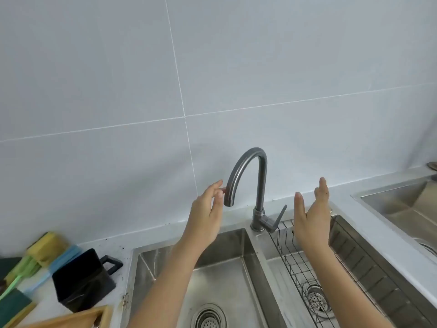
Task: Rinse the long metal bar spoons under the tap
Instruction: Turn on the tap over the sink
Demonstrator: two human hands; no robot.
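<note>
Both hands are raised over the steel sink (236, 263) with nothing in them: the left hand (207, 217) has loose fingers at the curved grey tap's (250, 176) spout, the right hand (312, 223) is spread flat beside its lever (no spoons in view).

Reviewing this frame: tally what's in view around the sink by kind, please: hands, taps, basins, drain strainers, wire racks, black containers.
Hands: 2, left hand and right hand, both empty
Taps: 1
Sink basins: 3
Drain strainers: 2
Wire racks: 1
Black containers: 1
Bar spoons: 0 visible
Total: 10
</note>
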